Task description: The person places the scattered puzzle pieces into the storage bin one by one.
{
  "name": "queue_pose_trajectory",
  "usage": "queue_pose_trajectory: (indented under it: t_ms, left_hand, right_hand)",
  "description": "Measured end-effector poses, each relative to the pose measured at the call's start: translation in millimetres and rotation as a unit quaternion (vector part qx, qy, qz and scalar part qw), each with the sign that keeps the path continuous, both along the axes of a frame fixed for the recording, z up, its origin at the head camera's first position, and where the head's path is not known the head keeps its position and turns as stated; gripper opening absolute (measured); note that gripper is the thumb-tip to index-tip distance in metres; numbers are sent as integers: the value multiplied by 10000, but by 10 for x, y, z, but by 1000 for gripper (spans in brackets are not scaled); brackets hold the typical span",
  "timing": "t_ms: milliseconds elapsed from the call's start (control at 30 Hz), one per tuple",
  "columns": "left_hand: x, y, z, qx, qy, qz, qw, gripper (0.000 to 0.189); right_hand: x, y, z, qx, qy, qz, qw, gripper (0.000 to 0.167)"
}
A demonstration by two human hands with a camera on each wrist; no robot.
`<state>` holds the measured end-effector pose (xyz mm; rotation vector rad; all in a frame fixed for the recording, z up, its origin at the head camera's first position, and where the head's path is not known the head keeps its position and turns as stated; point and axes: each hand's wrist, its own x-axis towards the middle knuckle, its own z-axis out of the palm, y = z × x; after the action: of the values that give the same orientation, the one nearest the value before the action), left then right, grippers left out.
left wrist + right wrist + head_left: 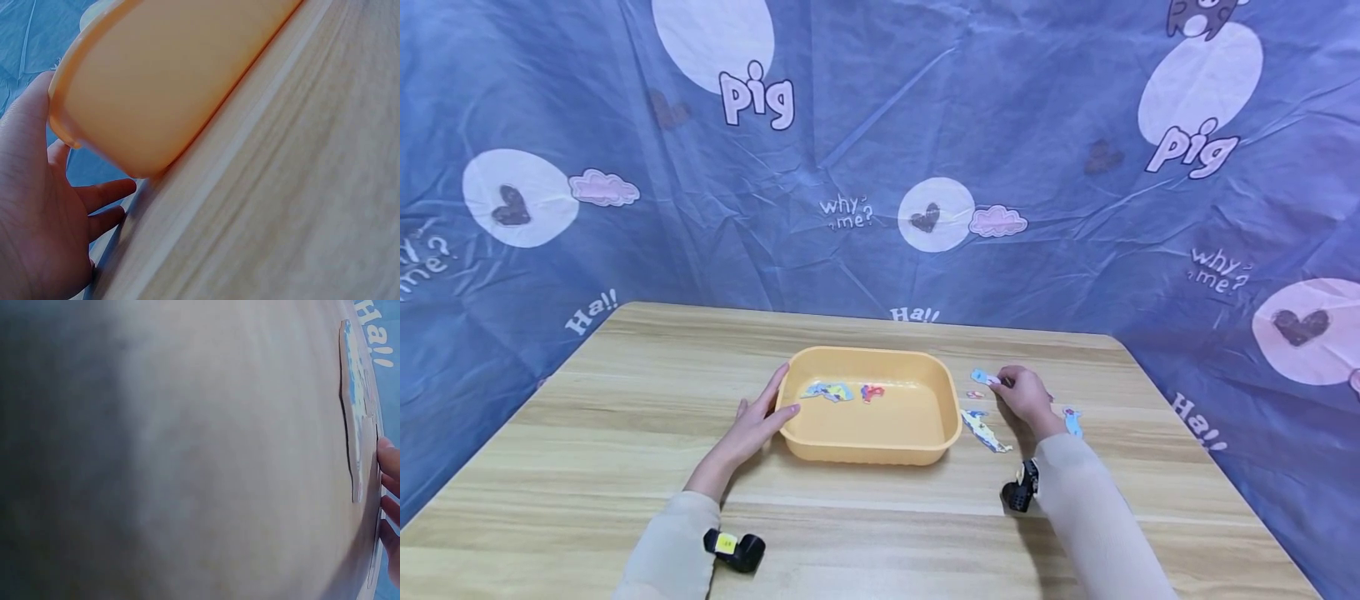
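Observation:
A shallow orange-yellow plastic basin stands on the table. My left hand holds its left rim, the thumb over the edge and the other fingers along the outer side; in the left wrist view some fingers stand apart from its wall. Inside the basin lie a blue-and-yellow flat cutout piece and a small red one. To the right of the basin, my right hand pinches a light-blue cutout piece at the table surface. How far it is lifted, I cannot tell.
A long blue-and-cream piece lies beside the basin's right wall, with a tiny reddish piece above it. Another blue piece sits right of my right hand. A blue printed cloth hangs behind the wooden table.

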<state>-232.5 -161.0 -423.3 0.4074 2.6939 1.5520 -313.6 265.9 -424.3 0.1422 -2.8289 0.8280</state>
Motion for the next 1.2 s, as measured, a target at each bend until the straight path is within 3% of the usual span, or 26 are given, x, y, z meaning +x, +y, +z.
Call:
queue_pose_trajectory:
  t_ms: [567, 933, 1200]
  left_hand:
    - [5, 5, 5, -3, -25, 12, 10000, 68]
    - [6, -14, 12, 25, 1, 21, 10000, 69]
    - [9, -10, 27, 61, 10, -34, 10000, 69]
  right_hand:
    - [45, -1, 52, -343, -242, -416, 9983, 27]
    - [44, -56, 124, -700, -77, -138, 9974, 25]
    - [86, -118, 208, -825, -319, -162, 9959, 25]
